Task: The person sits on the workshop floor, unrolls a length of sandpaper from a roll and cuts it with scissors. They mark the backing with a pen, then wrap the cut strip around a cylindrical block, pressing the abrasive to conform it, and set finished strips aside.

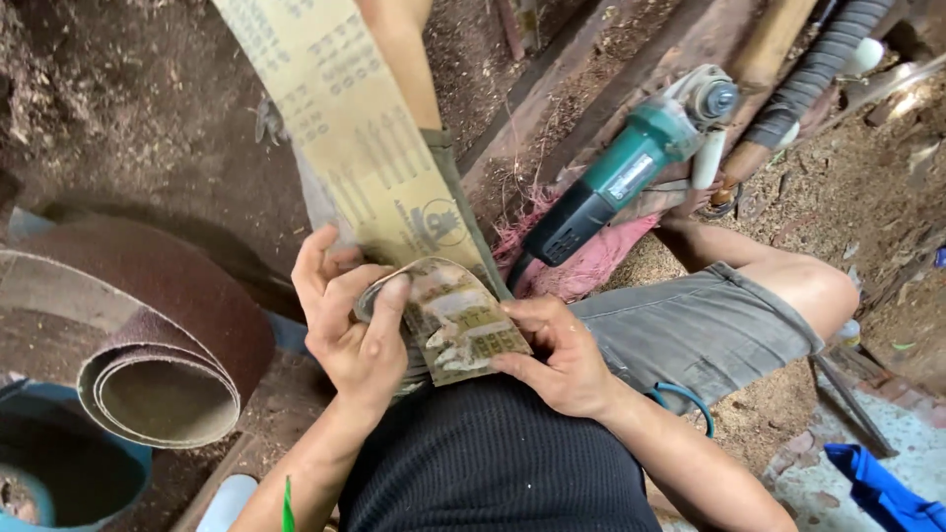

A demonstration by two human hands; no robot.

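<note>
Sawdust and wood chips cover the dirt floor [148, 118] of a rough workshop, and the person sits low with the work on their lap, over grey shorts [700, 330] and a black shirt [493, 463].

Both hands are closed on one thing. The left hand [355, 330] wraps a round disc [370, 296], thumb across its face and fingers curled behind its edge. The right hand [562, 350] pinches the loose end of the sandpaper strip [458, 320], backing side up, which lies over the disc and runs from the lap toward the top edge of the view as a long tan band [340, 108].

Judged from this, the paper is being fitted to the disc. To do it well, the paper should probably be kept flat and taut against the disc face, the thumb pressing at the middle while the right hand pulls out slack, so that the outline follows the rim without creases. The worn, flaking patch near the fingertips may tear if pulled hard.

Outward, a green angle grinder [631, 167] rests just beyond the right knee on pink frayed cloth [591, 266]. A coil of dark red abrasive belt [158, 335] lies left of the lap, above a blue tub [59, 473]. A ribbed grey hose [818, 69] crosses the top right corner, and blue cloth [887, 488] lies at the bottom right.
</note>
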